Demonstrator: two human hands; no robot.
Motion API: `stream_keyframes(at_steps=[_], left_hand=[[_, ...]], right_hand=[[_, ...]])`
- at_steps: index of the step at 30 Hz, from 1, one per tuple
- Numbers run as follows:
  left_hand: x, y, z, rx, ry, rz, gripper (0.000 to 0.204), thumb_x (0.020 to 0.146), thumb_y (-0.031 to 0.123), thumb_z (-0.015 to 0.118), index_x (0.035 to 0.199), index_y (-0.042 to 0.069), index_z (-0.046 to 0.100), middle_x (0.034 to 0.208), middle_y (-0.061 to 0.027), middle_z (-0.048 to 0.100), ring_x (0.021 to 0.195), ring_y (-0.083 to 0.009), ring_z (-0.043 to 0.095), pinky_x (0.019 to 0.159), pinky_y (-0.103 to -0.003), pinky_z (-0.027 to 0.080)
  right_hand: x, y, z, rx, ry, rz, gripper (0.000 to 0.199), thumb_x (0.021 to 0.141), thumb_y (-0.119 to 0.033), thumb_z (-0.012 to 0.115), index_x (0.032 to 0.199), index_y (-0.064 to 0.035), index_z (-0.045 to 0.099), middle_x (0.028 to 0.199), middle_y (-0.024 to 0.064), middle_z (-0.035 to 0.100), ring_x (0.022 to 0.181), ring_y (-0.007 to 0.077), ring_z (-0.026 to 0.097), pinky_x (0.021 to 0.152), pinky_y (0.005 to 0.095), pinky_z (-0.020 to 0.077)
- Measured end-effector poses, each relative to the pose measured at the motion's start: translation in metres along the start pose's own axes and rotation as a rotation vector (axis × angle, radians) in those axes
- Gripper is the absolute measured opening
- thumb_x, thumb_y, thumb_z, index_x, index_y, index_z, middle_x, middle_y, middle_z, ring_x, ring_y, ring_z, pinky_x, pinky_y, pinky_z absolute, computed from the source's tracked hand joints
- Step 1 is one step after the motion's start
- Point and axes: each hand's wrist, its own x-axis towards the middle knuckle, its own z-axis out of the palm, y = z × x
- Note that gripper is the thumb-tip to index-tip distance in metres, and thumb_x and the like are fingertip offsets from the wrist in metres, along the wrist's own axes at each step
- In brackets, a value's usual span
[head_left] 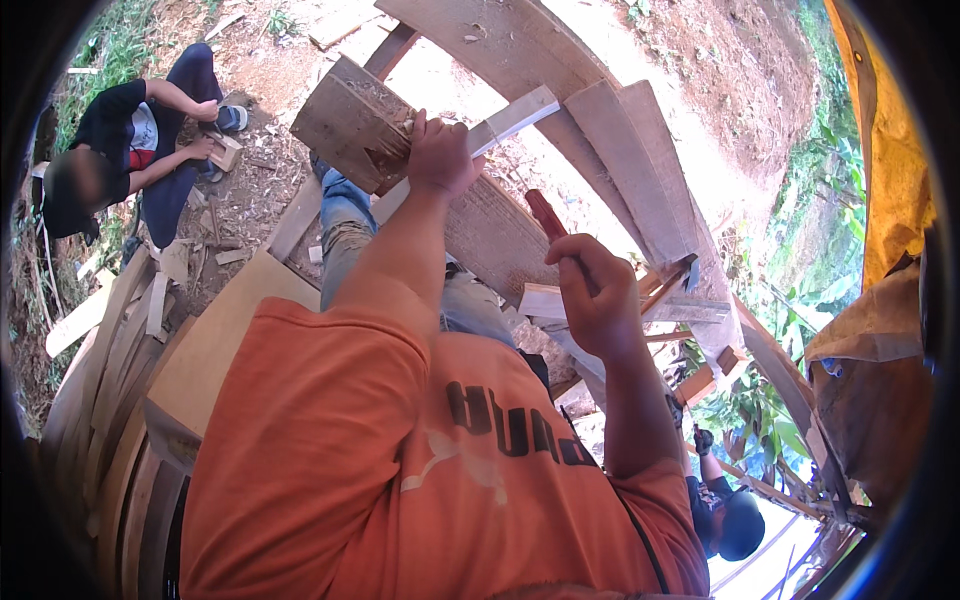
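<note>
My left hand is closed around a pale, narrow wooden strip, which slants up to the right beyond it. Just left of that hand is a short, wide wooden board with a dark, jagged notch near its lower edge. My right hand, raised to the right, wraps its fingers round a reddish-brown, stick-like tool that points up and left. The tool's kind is unclear, and its lower part is hidden in the fist. It is apart from the strip.
Long planks lie beyond my hands. Stacked boards stand at the left, beside a light panel. One person sits at the far left, handling a small wooden block; another person is at the lower right. A yellow tarp hangs right.
</note>
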Motion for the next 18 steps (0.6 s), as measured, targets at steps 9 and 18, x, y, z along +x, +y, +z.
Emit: stream_keyframes(at_steps=[9,18], left_hand=[[-0.001,0.004,-0.009,0.012,-0.075,-0.035,0.048,0.087,0.041,0.086,0.114,0.003,0.075,0.116,-0.0163,0.078,0.127,-0.0327,0.067,0.137,-0.055,0.022],[-0.014,-0.014,-0.009,0.097,0.114,0.094,0.063,0.091,0.048,0.086,0.122,-0.006,0.071,0.148,-0.0326,0.061,0.152,-0.0526,0.046,0.131,-0.067,0.027]], right_hand=[[0.001,0.015,-0.001,-0.033,0.122,-0.043,0.015,0.104,-0.009,0.06,0.108,-0.0066,0.074,0.067,0.0092,0.062,0.06,0.017,0.06,0.062,0.0364,0.0494],[-0.003,0.017,0.003,-0.058,0.127,-0.035,0.015,0.103,-0.011,0.062,0.109,-0.0098,0.076,0.067,0.0104,0.063,0.058,0.0196,0.061,0.062,0.0379,0.0498]])
